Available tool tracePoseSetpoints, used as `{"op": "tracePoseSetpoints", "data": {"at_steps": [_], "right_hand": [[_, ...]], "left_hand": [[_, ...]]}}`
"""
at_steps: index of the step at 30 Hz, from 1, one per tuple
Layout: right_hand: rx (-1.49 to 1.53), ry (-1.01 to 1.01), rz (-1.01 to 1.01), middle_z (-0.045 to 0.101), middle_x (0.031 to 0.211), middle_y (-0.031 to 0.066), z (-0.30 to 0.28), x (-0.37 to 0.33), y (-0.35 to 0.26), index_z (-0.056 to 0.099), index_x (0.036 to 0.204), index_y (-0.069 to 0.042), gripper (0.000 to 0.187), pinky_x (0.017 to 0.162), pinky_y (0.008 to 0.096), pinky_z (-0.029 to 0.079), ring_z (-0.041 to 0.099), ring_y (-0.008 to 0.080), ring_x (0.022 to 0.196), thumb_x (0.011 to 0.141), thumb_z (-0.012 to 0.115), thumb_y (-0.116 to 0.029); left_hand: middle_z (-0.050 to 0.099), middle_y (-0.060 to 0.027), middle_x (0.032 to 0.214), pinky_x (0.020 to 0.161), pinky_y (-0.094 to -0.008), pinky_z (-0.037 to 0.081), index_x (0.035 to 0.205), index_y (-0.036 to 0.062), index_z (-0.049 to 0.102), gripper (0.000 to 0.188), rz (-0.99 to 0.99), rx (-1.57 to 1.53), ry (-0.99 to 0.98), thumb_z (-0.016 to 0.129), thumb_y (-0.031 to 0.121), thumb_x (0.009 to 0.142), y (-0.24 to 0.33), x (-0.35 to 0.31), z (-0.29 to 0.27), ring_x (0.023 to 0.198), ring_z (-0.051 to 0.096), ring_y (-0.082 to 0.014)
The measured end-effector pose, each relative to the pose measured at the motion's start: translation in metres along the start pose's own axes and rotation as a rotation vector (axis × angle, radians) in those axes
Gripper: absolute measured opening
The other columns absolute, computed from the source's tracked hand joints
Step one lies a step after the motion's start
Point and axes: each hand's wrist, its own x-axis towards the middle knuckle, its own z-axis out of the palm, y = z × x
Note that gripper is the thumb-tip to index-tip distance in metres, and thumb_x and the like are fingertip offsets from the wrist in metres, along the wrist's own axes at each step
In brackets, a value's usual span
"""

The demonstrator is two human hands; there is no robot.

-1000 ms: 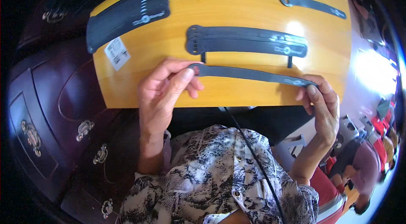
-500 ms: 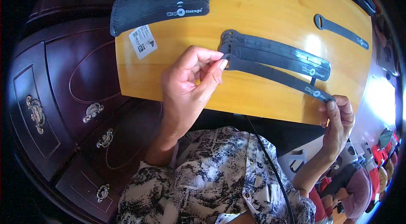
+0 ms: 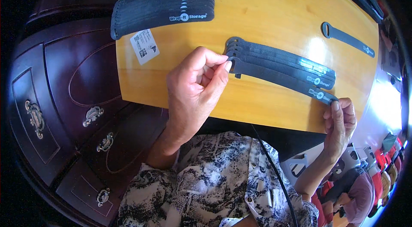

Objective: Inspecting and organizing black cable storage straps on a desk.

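Dark wooden cabinet (image 3: 64,94), carved drawer fronts with metal pulls, filling the left and lower left of the view. Yellow lacquered tabletop (image 3: 266,17), glossy, with glare toward its right edge. Large fanned bundle of black straps (image 3: 165,6), upper left of the tabletop, a white paper tag (image 3: 145,46) lying at its lower edge. Small stack of black straps (image 3: 283,62), four or so, looped ends to the left, lying fanned at the middle of the tabletop. Held strap (image 3: 279,78), black, nearest the person, stretched along the front edge of that stack and touching it. Left hand (image 3: 195,87), thumb and forefinger pinched shut on the looped left end of the held strap. Right hand (image 3: 341,122), at the table's near right edge, fingertips gripping the printed right end of the same strap. Single black strap (image 3: 347,39), lying alone toward the right, well apart from the stack.
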Motion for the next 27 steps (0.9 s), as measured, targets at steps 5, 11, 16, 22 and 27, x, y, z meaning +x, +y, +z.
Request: {"op": "tracePoseSetpoints", "data": {"at_steps": [5,11,16,22,27], "right_hand": [[-0.012,0.009,-0.015,0.057,0.061,-0.0012,-0.0005,0.001,0.0003,0.059,0.085,-0.008,0.014,0.039,0.0165,0.025,0.038,0.0014,0.044,0.09,0.065,-0.02],[-0.016,0.017,-0.008,0.057,0.061,-0.0015,0.0012,0.0019,-0.0004,0.059,0.085,-0.007,0.015,0.038,0.0158,0.023,0.036,0.0002,0.044,0.09,0.065,-0.02],[-0.008,0.016,-0.002,0.057,0.061,-0.0016,0.0002,0.0018,0.0008,0.058,0.086,-0.007,0.015,0.038,0.0156,0.021,0.034,-0.0003,0.043,0.091,0.064,-0.02],[-0.011,0.019,-0.003,0.056,0.061,-0.0016,0.0019,0.0027,0.0005,0.058,0.086,-0.007,0.016,0.037,0.0158,0.021,0.034,0.0,0.042,0.091,0.064,-0.02],[-0.027,0.046,-0.015,0.055,0.06,-0.0015,0.0024,0.0018,-0.0003,0.058,0.086,-0.006,0.016,0.037,0.0158,0.022,0.034,0.0002,0.042,0.091,0.064,-0.02]], "left_hand": [[0.059,0.0021,0.072,0.053,-0.0143,0.044,0.088,-0.0016,0.059,0.007,-0.036,-0.001,0.003,0.065,-0.004,0.085,0.0012,0.0019,0.0029,0.062,0.052,0.0012],[0.059,0.0018,0.07,0.052,-0.0151,0.045,0.086,-0.0011,0.058,0.008,-0.036,0.014,0.01,0.065,-0.005,0.084,0.0011,0.0021,0.003,0.06,0.053,0.0006],[0.059,0.0014,0.069,0.051,-0.0156,0.045,0.085,-0.0005,0.058,0.01,-0.03,-0.01,0.018,0.066,-0.005,0.083,-0.0029,0.0029,0.0048,0.059,0.053,0.0004],[0.057,0.0009,0.067,0.05,-0.0165,0.045,0.082,-0.0005,0.056,0.011,-0.042,0.009,0.026,0.066,-0.006,0.083,-0.002,0.0034,0.0047,0.059,0.053,0.0002],[0.056,0.0004,0.066,0.05,-0.0173,0.045,0.081,-0.0011,0.055,0.011,-0.034,0.026,0.012,0.065,-0.007,0.083,0.0002,0.0052,0.0045,0.057,0.052,-0.0004]]}}
